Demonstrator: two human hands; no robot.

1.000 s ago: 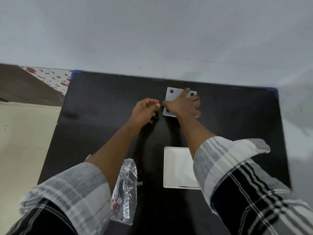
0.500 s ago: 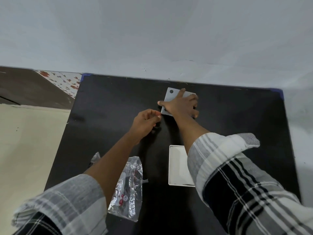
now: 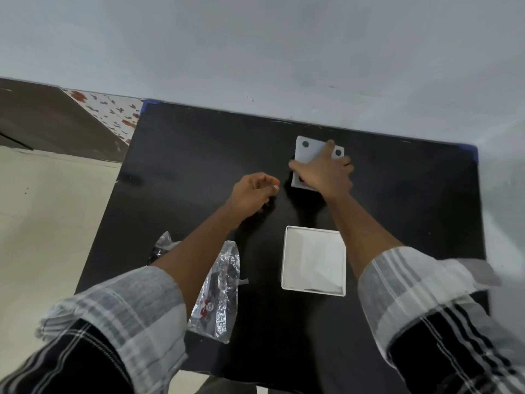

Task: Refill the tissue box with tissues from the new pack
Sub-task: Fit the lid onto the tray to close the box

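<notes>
A white square tissue box point(image 3: 285, 257) stands open-topped in the middle of the black table point(image 3: 199, 155); its inside looks white, and I cannot tell if tissues lie in it. Beyond it, near the far edge, lies a flat white cover panel point(image 3: 308, 152) with dark round dots at its corners. My right hand point(image 3: 324, 174) lies over this panel, thumb at its left edge, fingers across the top and right side. My left hand point(image 3: 251, 193) hovers just left of the panel, fingers curled, with nothing seen in it. A crumpled clear plastic wrapper point(image 3: 221, 294) lies partly under my left forearm.
The table's far edge meets a pale wall point(image 3: 284, 66). Left of the table is a beige floor point(image 3: 42, 209), a dark surface and a floral-patterned strip point(image 3: 113, 112). Blue tape marks the far table corners.
My left hand has drawn back from the panel's left edge, toward me and to the left. My right hand stays on the panel. The view has shifted, with more of the open box showing.
</notes>
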